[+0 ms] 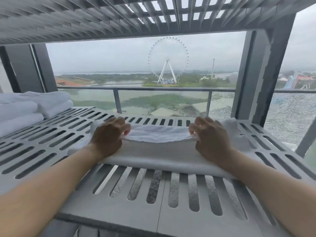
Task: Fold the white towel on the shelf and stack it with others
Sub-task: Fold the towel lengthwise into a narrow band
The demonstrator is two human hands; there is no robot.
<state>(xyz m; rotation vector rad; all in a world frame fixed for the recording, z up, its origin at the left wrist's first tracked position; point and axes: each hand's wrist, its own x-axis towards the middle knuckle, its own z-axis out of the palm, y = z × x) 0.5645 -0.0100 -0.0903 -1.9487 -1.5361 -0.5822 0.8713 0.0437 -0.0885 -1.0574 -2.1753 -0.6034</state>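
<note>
The white towel (160,153) lies across the middle of the grey slotted shelf (51,139), its long side running left to right, already doubled into a flat band. A lifted fold of it spans between the two hands and sags slightly in the middle, just above the layer beneath.

The left hand (109,135) has its grip closed on the left end of that lifted fold, pinching the cloth between thumb and curled fingers. The fingertips are tucked under the cloth and cannot be seen. The right hand (211,137) pinches the right end in the same way, its fingers bent over the edge. Both wrists rest on the lower layer, and the forearms cover the towel's near corners. A rumpled far corner shows behind the right hand.

At the far left of the same shelf, well apart from the hands, sits a stack of folded white towels (25,108), cut off by the picture's edge, so their count is unclear. Through the near slots something pale and textured shows below, too dim to name.

A second slotted shelf (85,17) hangs overhead. Beyond the glass stand a balcony railing (153,89) and a distant Ferris wheel (168,60) among water and trees. The glass at the right looks crazed or patterned, though which is hard to tell.
</note>
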